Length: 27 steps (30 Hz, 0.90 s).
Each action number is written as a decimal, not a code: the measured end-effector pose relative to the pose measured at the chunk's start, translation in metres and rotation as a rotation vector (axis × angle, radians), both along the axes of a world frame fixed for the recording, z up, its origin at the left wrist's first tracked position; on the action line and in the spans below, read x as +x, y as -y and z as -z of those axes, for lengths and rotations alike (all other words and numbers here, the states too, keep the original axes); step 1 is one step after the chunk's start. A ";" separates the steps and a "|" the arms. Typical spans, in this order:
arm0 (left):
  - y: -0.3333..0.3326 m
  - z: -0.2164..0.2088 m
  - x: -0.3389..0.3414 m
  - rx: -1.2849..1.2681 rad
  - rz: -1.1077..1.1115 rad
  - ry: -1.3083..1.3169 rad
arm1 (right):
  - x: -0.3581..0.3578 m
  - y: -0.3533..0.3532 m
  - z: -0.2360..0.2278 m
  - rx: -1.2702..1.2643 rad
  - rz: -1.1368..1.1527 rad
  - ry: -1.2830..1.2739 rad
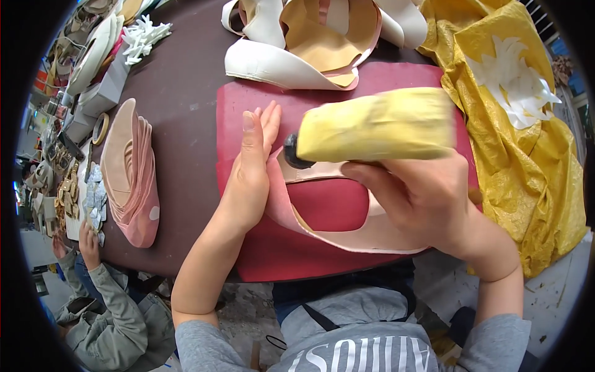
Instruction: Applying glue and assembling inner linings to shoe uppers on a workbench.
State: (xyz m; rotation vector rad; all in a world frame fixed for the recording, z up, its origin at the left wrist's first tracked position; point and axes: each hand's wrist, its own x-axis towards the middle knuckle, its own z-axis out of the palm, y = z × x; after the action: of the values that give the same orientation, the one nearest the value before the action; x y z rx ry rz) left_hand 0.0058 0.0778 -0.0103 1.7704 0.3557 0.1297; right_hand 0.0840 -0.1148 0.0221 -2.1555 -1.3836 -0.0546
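Note:
On the red mat in front of me lies a pinkish-beige shoe upper with a wide oval opening. My left hand is open, its fingers stretched out, with the palm's edge against the upper's left end. Closed around a yellow-wrapped tool with a round black end, my right hand is over the right part of the upper. The black end is above the upper's far left edge; whether it touches cannot be told. The tool is slightly blurred, and its exact kind does not show.
Nested pink uppers lie on the dark table at left. White uppers with tan linings sit beyond the mat. Yellow sheeting with white cut pieces is at right. Another person's hand is near small silvery pieces.

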 end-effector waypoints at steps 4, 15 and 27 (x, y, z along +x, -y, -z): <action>0.001 -0.004 -0.002 0.096 0.048 -0.003 | -0.002 0.008 0.002 0.037 0.054 0.015; 0.020 -0.008 -0.018 0.344 0.174 0.052 | -0.001 0.029 0.010 0.065 0.159 0.014; 0.032 -0.010 -0.068 1.170 0.605 0.613 | -0.013 0.074 -0.003 -0.020 0.307 0.017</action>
State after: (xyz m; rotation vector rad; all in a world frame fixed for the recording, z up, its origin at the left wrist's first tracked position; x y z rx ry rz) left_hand -0.0619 0.0460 -0.0002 2.7414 -0.8842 0.4986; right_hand 0.0708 -0.1886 0.0251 -2.3712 -1.0554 -0.1772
